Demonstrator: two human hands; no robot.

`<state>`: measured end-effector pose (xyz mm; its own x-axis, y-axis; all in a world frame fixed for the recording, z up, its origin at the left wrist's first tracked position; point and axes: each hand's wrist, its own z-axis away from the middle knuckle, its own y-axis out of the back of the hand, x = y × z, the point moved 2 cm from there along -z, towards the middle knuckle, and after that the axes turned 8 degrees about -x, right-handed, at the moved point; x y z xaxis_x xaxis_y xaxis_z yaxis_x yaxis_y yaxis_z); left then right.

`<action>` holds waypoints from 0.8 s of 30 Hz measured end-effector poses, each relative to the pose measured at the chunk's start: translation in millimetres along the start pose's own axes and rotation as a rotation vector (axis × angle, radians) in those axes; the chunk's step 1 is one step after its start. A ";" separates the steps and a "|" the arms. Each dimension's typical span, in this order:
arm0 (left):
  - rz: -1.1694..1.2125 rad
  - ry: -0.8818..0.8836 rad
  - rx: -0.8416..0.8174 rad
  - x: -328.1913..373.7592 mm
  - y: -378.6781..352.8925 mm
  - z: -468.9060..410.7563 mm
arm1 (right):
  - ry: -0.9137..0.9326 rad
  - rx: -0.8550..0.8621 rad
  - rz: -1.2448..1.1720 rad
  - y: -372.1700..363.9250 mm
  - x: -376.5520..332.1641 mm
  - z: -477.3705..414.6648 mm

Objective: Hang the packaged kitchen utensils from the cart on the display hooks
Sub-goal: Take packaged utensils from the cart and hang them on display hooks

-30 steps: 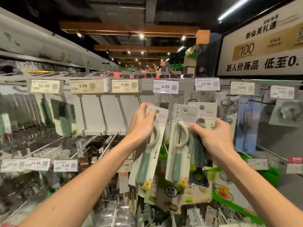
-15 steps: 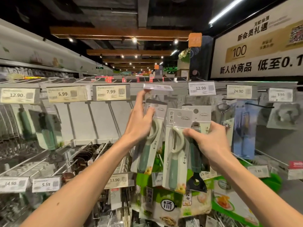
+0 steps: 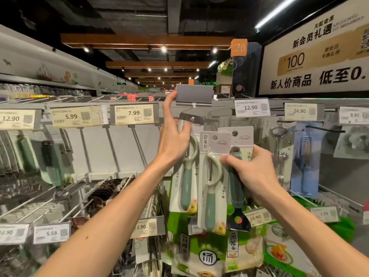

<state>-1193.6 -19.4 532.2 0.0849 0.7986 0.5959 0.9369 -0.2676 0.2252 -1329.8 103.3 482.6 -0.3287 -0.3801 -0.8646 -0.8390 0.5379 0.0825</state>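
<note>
The dim ceiling (image 3: 123, 15) carries small spotlights (image 3: 163, 49) and a strip light (image 3: 276, 12) above-right of the sharp 7.99 price tag (image 3: 134, 114); left of it, shelves (image 3: 24, 156) blur and bend.

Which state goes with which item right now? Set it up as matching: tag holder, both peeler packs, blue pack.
Items: 1 tag holder; 2 left peeler pack; 3 right peeler pack; 4 blue pack.
States: A hangs on a hook, untouched; B gripped by the right hand; C tipped up, grey back showing; D held by the left hand under the tag holder.
Pairs: 1-C, 2-D, 3-B, 4-A.
</note>
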 end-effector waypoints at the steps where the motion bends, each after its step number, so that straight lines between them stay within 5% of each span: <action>1: -0.016 -0.001 -0.004 -3.2 -0.4 -1.3 | 0.001 0.003 0.001 0.3 0.7 -1.2; 16: -0.591 -0.062 -0.003 -13.8 16.4 14.1 | 0.014 -0.036 -0.033 -3.1 6.0 -10.2; 24: -0.215 0.073 -0.270 2.1 27.9 8.1 | 0.022 -0.055 -0.050 -24.0 2.1 -24.8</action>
<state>-1164.5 -20.8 533.5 -0.1384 0.8140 0.5641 0.8061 -0.2384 0.5417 -1321.0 70.9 491.1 -0.2948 -0.4217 -0.8575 -0.8768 0.4762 0.0673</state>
